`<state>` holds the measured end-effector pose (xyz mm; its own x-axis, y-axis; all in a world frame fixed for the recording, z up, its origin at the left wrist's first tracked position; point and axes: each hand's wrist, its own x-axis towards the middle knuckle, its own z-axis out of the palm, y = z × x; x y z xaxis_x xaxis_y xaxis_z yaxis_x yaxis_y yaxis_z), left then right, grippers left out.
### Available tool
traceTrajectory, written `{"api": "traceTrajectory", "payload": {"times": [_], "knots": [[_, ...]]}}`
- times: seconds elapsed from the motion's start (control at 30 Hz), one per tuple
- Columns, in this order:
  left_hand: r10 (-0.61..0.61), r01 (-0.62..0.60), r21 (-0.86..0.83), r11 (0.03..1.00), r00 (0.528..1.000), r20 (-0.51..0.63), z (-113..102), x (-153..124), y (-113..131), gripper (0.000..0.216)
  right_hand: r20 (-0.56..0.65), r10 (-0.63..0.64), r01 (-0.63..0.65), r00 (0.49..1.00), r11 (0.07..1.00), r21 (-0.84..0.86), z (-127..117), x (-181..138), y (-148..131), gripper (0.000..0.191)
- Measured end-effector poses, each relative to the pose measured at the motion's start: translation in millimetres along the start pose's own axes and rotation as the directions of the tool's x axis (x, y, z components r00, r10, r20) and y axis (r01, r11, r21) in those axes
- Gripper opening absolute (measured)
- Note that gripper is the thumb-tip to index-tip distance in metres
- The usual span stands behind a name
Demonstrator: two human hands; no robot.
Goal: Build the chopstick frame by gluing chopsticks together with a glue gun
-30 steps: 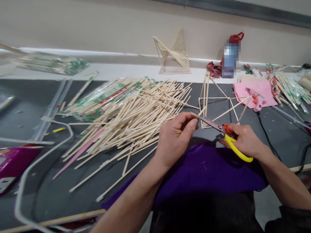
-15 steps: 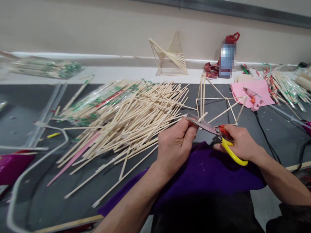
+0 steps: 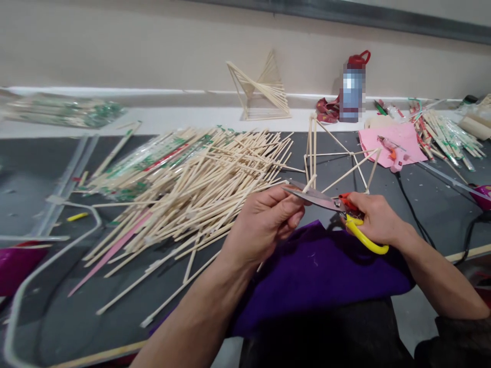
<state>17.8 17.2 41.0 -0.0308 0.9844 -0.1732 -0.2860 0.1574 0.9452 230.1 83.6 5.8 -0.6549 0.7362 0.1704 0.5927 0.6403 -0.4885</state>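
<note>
My left hand (image 3: 266, 214) pinches a thin wooden stick (image 3: 310, 183), whose short end pokes up past the fingertips. Wrapped around the yellow and red handles of a pair of scissors (image 3: 320, 199) is my right hand (image 3: 379, 220). The scissor blades point left and lie across the stick close to my left thumb. Whether they have cut into it, I cannot tell. Beneath both hands a purple cloth (image 3: 326, 276) covers my lap. Just beyond the blades stands a small frame of glued sticks (image 3: 315, 148) on the dark table.
A large heap of loose sticks (image 3: 215, 189) spreads to the left, beside wrapped chopsticks (image 3: 153, 156). Against the wall stand a twisted stick model (image 3: 264, 92) and a bottle (image 3: 352, 97). At right, a corded pink tool (image 3: 396, 164) rests on pink paper (image 3: 412, 145).
The view has shifted slightly. My left hand has rolled and its fingers have shifted on the stick, which remains between the scissor blades. My right hand keeps its grip on the scissors.
</note>
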Motion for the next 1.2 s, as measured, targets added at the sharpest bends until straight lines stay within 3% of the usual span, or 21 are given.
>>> {"api": "traceTrajectory", "payload": {"times": [0.27,0.37,0.5,0.6,0.73,1.2], "knots": [[-0.166,0.191,-0.154,0.970,0.973,0.163,-5,3,3,0.025,-0.017,-0.092,0.092,0.996,0.994,0.051,-2,2,3,0.013],[-0.168,0.189,-0.128,0.974,0.973,0.158,-7,6,2,0.026,0.002,-0.057,0.056,0.998,0.998,0.033,-2,2,4,0.013],[0.030,-0.028,0.051,0.998,0.999,-0.031,-7,8,-3,0.022,0.003,0.057,-0.057,0.998,0.998,-0.038,1,2,4,0.016],[0.206,-0.168,0.259,0.951,0.970,-0.129,-5,8,-6,0.014,0.003,0.125,-0.124,0.992,0.989,-0.074,3,2,2,0.018],[0.384,-0.271,0.510,0.817,0.914,-0.130,-4,6,-9,0.012,-0.012,0.126,-0.127,0.992,0.988,-0.084,6,1,0,0.018],[0.495,-0.349,0.697,0.627,0.869,-0.009,-5,-1,-12,0.013,-0.038,0.036,-0.040,0.999,0.995,-0.096,11,-1,3,0.027]]}}
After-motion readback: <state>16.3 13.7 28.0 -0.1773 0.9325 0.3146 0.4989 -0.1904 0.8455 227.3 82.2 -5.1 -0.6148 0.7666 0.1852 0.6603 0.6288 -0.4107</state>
